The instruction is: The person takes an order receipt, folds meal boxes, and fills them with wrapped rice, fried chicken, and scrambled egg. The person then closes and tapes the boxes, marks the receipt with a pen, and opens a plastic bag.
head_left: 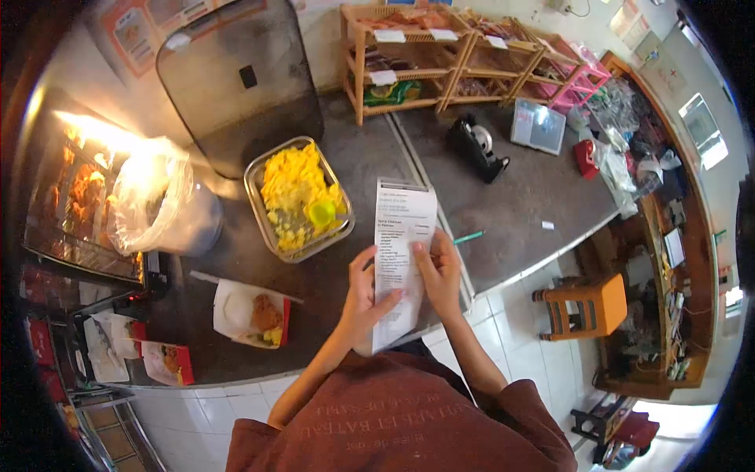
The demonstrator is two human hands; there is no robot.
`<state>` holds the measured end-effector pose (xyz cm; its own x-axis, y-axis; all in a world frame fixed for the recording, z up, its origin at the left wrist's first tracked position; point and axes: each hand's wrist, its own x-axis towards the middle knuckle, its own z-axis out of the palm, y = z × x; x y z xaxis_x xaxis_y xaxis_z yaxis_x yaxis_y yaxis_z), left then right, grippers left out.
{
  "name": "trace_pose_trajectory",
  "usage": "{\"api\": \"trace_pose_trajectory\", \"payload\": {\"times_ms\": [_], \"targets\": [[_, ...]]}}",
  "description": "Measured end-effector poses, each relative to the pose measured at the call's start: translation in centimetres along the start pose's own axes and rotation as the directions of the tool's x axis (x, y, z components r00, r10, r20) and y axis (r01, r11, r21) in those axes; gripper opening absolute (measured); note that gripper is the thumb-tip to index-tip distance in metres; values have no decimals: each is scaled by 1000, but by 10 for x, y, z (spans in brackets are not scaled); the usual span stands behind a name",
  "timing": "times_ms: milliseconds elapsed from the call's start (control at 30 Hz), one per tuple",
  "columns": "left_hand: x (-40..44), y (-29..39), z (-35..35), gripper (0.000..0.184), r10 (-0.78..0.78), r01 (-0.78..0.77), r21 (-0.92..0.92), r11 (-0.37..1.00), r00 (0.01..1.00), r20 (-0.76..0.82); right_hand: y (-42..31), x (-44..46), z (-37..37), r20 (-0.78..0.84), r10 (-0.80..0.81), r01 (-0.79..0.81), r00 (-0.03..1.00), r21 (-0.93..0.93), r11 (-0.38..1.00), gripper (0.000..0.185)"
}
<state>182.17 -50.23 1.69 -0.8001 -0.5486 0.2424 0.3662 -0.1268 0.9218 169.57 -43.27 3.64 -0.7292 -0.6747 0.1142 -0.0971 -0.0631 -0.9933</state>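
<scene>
A long white printed receipt (403, 216) is held upright in front of my body, above the dark counter's front edge. My left hand (366, 295) grips its left side, thumb lying across the lower print. On the right edge, my right hand (438, 275) pinches the paper with the thumb on top. Just beyond the receipt, to the left, stands a metal tray (253, 175) of yellow scrambled egg (295, 177) with a light-green scoop (322, 212) in it. An open food box (285, 322) with rice and fried chicken sits left of my left hand.
A bag-lined bucket (204, 220) stands beside a lit display case (75, 197) at left. More food boxes (187, 366) are at lower left. Tiered racks (354, 75), a tape dispenser (477, 149) and a green pen (469, 237) are on the counter; an orange stool (602, 305) stands right.
</scene>
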Motion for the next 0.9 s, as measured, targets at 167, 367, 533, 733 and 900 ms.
{"api": "trace_pose_trajectory", "payload": {"times_ms": [167, 367, 533, 733, 900], "targets": [[19, -131, -3, 62, -164, 281, 422, 862, 942, -292, 117, 103, -55, 51, -180, 187, 982, -319, 929, 32], [32, -152, 2, 55, -42, 217, 793, 569, 971, -236, -38, 288, -49, 67, -574, 551, 816, -391, 737, 10], [48, -154, 16, 57, -102, 366, 796, 483, 926, -364, -88, 461, -4, 424, -672, 785, 608, -448, 428, 21], [71, -142, 23, 60, -217, 453, 838, 303, 889, -402, -105, 521, 59, 697, -349, 773, 626, -614, 160, 27], [77, -137, 21, 54, -130, 371, 889, 270, 928, -348, -82, 549, 93, 707, -290, 691, 645, -702, -172, 30]]}}
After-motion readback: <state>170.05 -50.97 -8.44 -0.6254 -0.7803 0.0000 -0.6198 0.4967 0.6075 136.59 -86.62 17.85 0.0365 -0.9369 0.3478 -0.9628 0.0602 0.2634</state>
